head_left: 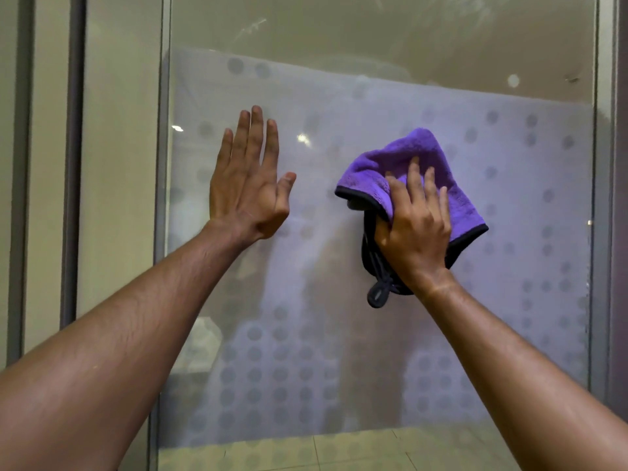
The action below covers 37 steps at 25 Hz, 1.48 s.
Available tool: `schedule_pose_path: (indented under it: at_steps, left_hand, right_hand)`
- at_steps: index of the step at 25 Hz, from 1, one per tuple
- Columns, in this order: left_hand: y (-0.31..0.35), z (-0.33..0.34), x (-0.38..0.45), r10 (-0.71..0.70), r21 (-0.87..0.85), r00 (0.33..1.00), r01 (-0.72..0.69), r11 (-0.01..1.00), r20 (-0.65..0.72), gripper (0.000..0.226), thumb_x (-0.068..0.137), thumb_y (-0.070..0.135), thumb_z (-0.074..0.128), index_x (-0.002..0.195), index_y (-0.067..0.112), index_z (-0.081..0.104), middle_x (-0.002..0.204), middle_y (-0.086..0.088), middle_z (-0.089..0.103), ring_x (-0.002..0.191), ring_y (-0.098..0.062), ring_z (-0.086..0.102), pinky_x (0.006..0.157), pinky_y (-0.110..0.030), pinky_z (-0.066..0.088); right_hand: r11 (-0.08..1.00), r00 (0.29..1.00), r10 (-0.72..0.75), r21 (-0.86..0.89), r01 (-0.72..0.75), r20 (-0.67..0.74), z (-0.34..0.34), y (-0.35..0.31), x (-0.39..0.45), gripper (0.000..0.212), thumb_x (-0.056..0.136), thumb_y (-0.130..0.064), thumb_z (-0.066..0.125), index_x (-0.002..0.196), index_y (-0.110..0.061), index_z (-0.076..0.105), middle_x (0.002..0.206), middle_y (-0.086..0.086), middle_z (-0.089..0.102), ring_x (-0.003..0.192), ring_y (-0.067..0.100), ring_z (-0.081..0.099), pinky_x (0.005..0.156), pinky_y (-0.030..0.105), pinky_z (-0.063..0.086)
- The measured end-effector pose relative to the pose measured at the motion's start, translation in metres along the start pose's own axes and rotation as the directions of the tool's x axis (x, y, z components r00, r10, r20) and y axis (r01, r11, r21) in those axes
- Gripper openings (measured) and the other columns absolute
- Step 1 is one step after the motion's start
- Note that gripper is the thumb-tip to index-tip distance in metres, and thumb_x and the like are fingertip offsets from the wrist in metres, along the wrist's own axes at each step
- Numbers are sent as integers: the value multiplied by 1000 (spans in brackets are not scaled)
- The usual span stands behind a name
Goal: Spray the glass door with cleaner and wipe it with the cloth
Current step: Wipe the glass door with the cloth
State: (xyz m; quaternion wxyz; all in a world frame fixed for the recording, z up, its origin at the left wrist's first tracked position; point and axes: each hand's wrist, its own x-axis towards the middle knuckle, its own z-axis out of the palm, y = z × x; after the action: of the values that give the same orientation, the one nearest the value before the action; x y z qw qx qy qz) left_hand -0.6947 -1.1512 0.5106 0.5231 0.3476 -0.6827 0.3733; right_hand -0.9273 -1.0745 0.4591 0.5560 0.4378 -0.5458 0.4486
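The glass door (373,90) fills the view, with a frosted band patterned in round dots across its middle and lower part. My right hand (416,229) presses a bunched purple cloth (411,158) with dark trim against the glass right of centre; my thumb curls round the cloth's lower fold. A small dark loop tag (378,295) hangs from the cloth's bottom. My left hand (249,180) lies flat on the glass to the left, fingers straight and pointing up, holding nothing. No spray bottle is in view.
A grey metal frame edge (162,198) bounds the pane on the left and another frame edge (603,198) on the right. Dark vertical frame posts (73,164) stand further left. Tiled floor (339,450) shows through the clear strip at the bottom.
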Motion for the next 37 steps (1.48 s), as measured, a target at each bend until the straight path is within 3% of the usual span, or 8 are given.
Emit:
schedule_pose_path:
  at_steps: [6, 14, 21, 27, 30, 32, 35, 37]
  left_hand:
    - [2, 3, -1, 2, 8, 1000, -2, 1000, -27, 75, 96, 44, 29, 154, 7, -3, 161, -17, -8, 150, -27, -9, 122, -43, -1]
    - [3, 1, -1, -6, -25, 1000, 5, 1000, -22, 75, 96, 41, 33, 154, 6, 2, 162, -18, -5, 150, -29, -5, 122, -43, 1]
    - [8, 2, -10, -12, -31, 1000, 11, 999, -11, 73, 96, 40, 32, 154, 7, 2, 161, -18, -6, 150, -28, -7, 122, -44, 2]
    - [6, 0, -10, -5, -50, 1000, 4, 999, -11, 73, 97, 40, 33, 154, 8, 1, 162, -17, -6, 150, -27, -7, 122, -43, 1]
    - [7, 0, -10, -4, -40, 1000, 3, 999, -8, 72, 97, 41, 31, 154, 8, 2, 162, -18, -6, 150, -27, -7, 122, -43, 2]
    - [8, 0, -10, -7, -30, 1000, 7, 1000, -13, 72, 97, 41, 29, 154, 8, 1, 161, -18, -7, 150, -27, -7, 122, -44, 2]
    - [7, 1, -10, -10, -31, 1000, 9, 999, -13, 72, 96, 41, 29, 154, 8, 1, 162, -18, -6, 150, -27, -7, 122, -44, 3]
    - [7, 2, -10, -7, -37, 1000, 6, 999, -25, 72, 96, 42, 28, 154, 8, 2, 162, -17, -6, 150, -27, -7, 122, -44, 3]
  right_hand:
    - [917, 925, 378, 146, -372, -16, 1, -5, 28, 52, 93, -32, 48, 144, -21, 48, 159, 22, 24, 145, 48, 23, 118, 59, 18]
    - [978, 981, -190, 84, 193, -44, -5, -4, -43, 54, 74, -7, 59, 127, -16, 65, 147, 26, 44, 135, 52, 40, 112, 62, 30]
    - [963, 975, 218, 171, -207, -51, -1, -7, -10, 65, 78, -18, 58, 143, -21, 51, 156, 23, 31, 142, 47, 31, 117, 55, 25]
    - [993, 995, -97, 66, 99, -28, -4, 19, -57, 58, 77, -6, 64, 135, -12, 58, 151, 27, 39, 138, 49, 38, 112, 57, 34]
    - [986, 991, 130, 114, -125, -34, -4, 13, -33, 66, 75, -4, 57, 140, -12, 53, 154, 25, 33, 141, 48, 33, 114, 55, 33]
    - [957, 969, 247, 160, -241, -15, -4, -4, -19, 65, 79, -11, 55, 144, -11, 48, 156, 25, 29, 143, 47, 29, 116, 56, 28]
    - [969, 982, 167, 167, -180, 91, -11, -6, -27, 74, 91, -55, 42, 153, -15, 33, 161, 25, 13, 149, 44, 13, 120, 52, 11]
    - [975, 986, 110, 178, -132, 128, -16, 2, -30, 77, 92, -64, 28, 154, -18, 29, 162, 24, 7, 149, 44, 9, 120, 51, 7]
